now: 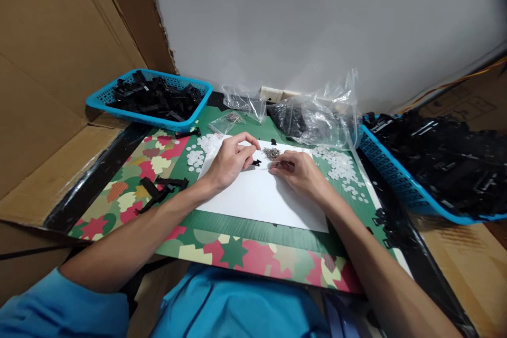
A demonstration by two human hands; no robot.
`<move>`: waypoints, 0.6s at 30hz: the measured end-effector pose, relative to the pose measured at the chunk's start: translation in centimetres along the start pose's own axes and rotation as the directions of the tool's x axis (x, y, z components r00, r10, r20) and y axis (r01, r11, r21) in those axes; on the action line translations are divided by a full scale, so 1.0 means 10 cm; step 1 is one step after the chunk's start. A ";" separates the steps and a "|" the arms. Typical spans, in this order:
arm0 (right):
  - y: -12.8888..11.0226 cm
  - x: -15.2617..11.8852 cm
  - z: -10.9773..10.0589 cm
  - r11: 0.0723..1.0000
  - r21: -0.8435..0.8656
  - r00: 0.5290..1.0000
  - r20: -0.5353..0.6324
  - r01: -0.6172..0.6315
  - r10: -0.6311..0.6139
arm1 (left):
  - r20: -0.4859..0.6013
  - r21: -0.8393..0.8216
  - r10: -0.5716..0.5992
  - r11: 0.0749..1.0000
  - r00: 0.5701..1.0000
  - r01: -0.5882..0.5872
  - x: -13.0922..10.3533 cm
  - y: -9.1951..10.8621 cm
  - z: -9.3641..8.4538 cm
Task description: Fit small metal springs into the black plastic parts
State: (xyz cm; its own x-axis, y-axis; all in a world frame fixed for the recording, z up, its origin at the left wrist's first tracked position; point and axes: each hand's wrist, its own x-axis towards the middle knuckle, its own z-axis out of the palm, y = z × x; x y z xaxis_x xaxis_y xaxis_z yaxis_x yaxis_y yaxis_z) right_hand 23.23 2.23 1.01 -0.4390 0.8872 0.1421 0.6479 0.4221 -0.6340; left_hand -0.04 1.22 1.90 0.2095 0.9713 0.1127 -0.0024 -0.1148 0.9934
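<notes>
Over the white sheet, my left hand is closed, its fingers curled round a small black plastic part whose end sticks out toward the right. Most of that part is hidden by the fingers. My right hand is in a pinch a short way to the right, and a thin pale edge shows at its fingertips, too small to name. Just beyond the right fingertips lies a pile of small metal pieces, which look like screws or springs. White translucent discs lie scattered to the right, with more discs at left.
Blue baskets of black plastic parts stand at back left and at right. Clear plastic bags lie along the wall. Loose black parts rest beside my left forearm. A cardboard wall rises at left.
</notes>
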 end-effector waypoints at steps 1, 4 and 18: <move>0.00 0.00 0.00 1.000 -0.007 1.000 0.013 -0.001 0.001 | 0.003 -0.002 0.001 1.000 1.000 -0.001 0.00 0.00 0.00; -0.03 -0.01 0.01 0.996 -0.083 0.999 0.035 0.021 -0.018 | 0.003 0.003 0.004 1.000 1.000 -0.004 0.00 -0.01 0.00; -0.29 -0.11 -0.12 0.870 0.489 0.997 -0.049 0.070 -0.053 | 0.202 -0.139 -0.129 0.977 0.971 0.159 -0.05 0.05 0.08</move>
State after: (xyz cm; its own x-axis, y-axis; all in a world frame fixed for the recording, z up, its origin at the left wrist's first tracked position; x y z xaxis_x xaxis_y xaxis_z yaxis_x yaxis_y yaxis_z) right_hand 22.57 0.23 3.57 -0.4413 0.8718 0.2127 0.2286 0.3384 -0.9128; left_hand 0.59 0.49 2.31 0.4016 0.9155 -0.0230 -0.1051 0.0710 0.9919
